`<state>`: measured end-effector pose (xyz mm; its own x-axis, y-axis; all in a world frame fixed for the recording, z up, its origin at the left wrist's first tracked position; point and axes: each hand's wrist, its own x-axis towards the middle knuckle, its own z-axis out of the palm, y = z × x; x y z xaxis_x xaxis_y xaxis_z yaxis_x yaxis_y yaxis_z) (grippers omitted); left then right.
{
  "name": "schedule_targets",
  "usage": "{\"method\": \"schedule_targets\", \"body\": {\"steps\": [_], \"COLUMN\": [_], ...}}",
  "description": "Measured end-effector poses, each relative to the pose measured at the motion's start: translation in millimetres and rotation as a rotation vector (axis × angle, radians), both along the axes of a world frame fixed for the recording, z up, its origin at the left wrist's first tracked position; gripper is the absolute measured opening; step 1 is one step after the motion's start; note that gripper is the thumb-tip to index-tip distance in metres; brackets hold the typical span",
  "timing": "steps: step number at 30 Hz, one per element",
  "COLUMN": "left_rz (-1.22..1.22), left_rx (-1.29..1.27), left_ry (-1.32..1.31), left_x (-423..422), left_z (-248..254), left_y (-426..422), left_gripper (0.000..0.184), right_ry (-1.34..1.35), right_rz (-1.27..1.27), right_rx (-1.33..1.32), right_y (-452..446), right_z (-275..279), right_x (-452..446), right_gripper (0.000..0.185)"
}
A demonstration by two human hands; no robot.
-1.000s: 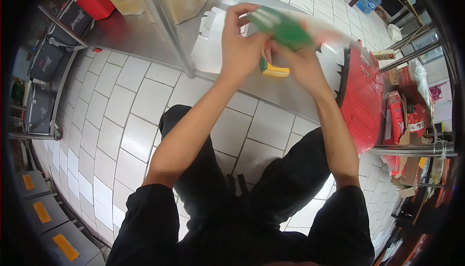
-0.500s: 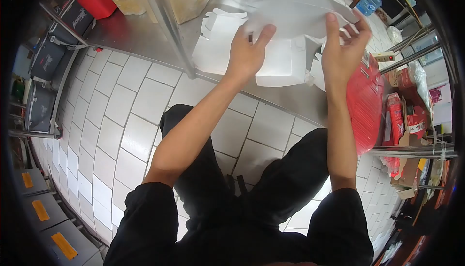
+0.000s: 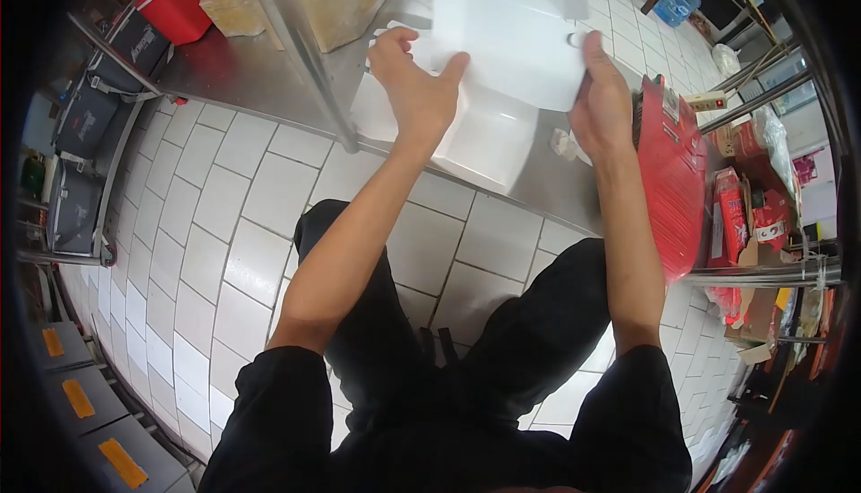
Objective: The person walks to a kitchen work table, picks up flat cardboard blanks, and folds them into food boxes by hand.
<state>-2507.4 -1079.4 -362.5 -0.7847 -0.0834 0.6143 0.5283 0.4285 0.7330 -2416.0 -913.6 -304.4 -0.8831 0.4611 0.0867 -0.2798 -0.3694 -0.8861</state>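
A white cardboard box (image 3: 511, 49), partly folded with panels and flaps standing up, is between my two hands above a low steel shelf. My left hand (image 3: 414, 89) is at its left side, with bent fingers around a pale flap and the thumb against the panel edge. Along the right edge, my right hand (image 3: 605, 103) grips with its thumb up and its fingers partly hidden behind the card. Below the raised panel, a white tray-shaped part (image 3: 489, 143) rests at the shelf's front edge; I cannot tell whether it is joined to the held card.
The steel shelf (image 3: 215, 67) has a metal post (image 3: 300, 44) at its front. Behind stand a wrapped yellowish block (image 3: 336, 0) and a red container (image 3: 184, 0). A red plastic item (image 3: 668, 179) is close to my right forearm. Grey cases (image 3: 108, 89) line the left.
The blurred white sheet has turned to show a folded panel facing me. My left hand has moved left and my right hand slightly left and down. The tray-shaped part has shifted toward me.
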Motion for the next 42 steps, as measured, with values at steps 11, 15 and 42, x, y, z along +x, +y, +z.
{"method": "schedule_targets", "body": {"steps": [11,15,42], "left_rz": [-0.904,-0.843,-0.876], "left_rx": [0.716,0.671,0.856], "left_ry": [-0.706,-0.633,-0.582], "left_x": [7,12,19], "left_z": [43,43,32], "left_y": [-18,-11,-1], "left_gripper": [0.027,0.018,0.022], "right_ry": [0.349,-0.016,0.187], "right_rz": [-0.180,-0.180,-0.256], "right_rx": [1.090,0.394,1.218], "right_y": [-24,-31,-71], "right_z": [-18,-15,-11], "right_x": [-7,-5,9], "right_gripper": [0.011,0.013,0.028]}}
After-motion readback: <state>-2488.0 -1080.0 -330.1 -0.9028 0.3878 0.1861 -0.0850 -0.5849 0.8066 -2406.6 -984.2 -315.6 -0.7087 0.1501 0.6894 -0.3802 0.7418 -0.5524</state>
